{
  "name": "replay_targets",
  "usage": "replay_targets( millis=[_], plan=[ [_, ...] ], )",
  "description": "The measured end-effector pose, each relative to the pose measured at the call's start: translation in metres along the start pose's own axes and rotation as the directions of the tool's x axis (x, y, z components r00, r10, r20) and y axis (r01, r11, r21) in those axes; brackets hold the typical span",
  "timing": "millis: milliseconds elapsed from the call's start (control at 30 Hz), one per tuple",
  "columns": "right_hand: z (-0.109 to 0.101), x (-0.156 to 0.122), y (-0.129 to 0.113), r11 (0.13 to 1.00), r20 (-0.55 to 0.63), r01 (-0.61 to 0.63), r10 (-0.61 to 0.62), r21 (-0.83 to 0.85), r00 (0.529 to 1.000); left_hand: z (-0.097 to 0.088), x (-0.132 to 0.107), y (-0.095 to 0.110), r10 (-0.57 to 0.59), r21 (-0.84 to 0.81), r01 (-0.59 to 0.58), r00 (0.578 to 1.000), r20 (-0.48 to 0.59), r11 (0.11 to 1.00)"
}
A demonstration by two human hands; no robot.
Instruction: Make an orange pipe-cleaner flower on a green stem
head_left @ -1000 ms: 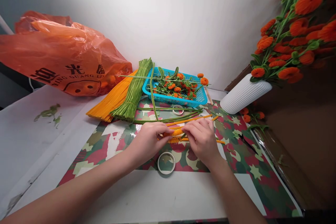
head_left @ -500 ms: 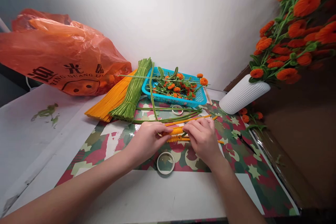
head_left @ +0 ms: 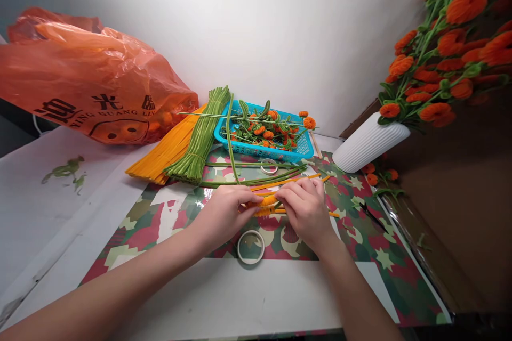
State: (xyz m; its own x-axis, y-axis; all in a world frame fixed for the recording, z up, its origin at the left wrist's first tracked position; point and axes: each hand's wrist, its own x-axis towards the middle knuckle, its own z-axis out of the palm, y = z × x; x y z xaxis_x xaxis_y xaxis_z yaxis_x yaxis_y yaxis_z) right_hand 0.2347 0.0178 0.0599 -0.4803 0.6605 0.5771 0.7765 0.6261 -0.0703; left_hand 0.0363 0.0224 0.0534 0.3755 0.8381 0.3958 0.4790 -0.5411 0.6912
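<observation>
Between my two hands is an orange coiled pipe cleaner [head_left: 269, 201], low over the patterned table cover. My left hand [head_left: 234, 208] pinches its left end between thumb and fingers. At its right end, my right hand [head_left: 306, 210] is closed with the fingertips pressed together on the coil. A short green piece shows by the right fingertips. Loose straight orange pipe cleaners [head_left: 286, 183] lie just behind and under the hands. Behind them rest several green pipe cleaners [head_left: 256, 178]. The tips of the right fingers are partly hidden.
A clear tape roll [head_left: 250, 261] lies in front, a smaller roll [head_left: 269, 160] behind. Bundles of green [head_left: 202, 138] and orange [head_left: 160, 155] pipe cleaners lean beside a blue basket [head_left: 262, 153] of small flowers. An orange plastic bag [head_left: 100, 80] stands left, a white vase [head_left: 366, 144] right.
The coil between my hands has tilted slightly, its right end a little higher. Both hands keep nearly the same place and grip. The whole view has shifted very slightly.
</observation>
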Motion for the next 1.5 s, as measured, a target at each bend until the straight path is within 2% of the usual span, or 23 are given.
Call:
replay_targets(
  millis=[367, 867, 1267, 1500],
  plan=[
    [-0.0034, 0.0001, 0.0034, 0.999, 0.061, 0.017, -0.015, -0.029, 0.998, -0.0014, 0.0011, -0.0007, -0.068, -0.013, 0.068, 0.998, -0.004, 0.998],
    [-0.0036, 0.0019, 0.0011, 0.999, 0.066, 0.036, -0.033, -0.041, 0.997, -0.0002, 0.0012, 0.0006, -0.007, 0.066, 0.004, 0.998, 0.056, 0.998],
    [-0.0056, 0.0002, 0.0037, 0.998, 0.101, 0.029, -0.024, -0.049, 0.995, -0.0045, 0.0038, -0.0001, -0.045, 0.044, 0.045, 0.999, 0.003, 0.998],
    [-0.007, 0.0029, 0.0011, 0.992, 0.13, 0.088, -0.075, -0.092, 0.989, -0.0022, 0.0034, -0.0005, 0.005, 0.106, -0.013, 0.997, 0.072, 0.994]
  ],
)
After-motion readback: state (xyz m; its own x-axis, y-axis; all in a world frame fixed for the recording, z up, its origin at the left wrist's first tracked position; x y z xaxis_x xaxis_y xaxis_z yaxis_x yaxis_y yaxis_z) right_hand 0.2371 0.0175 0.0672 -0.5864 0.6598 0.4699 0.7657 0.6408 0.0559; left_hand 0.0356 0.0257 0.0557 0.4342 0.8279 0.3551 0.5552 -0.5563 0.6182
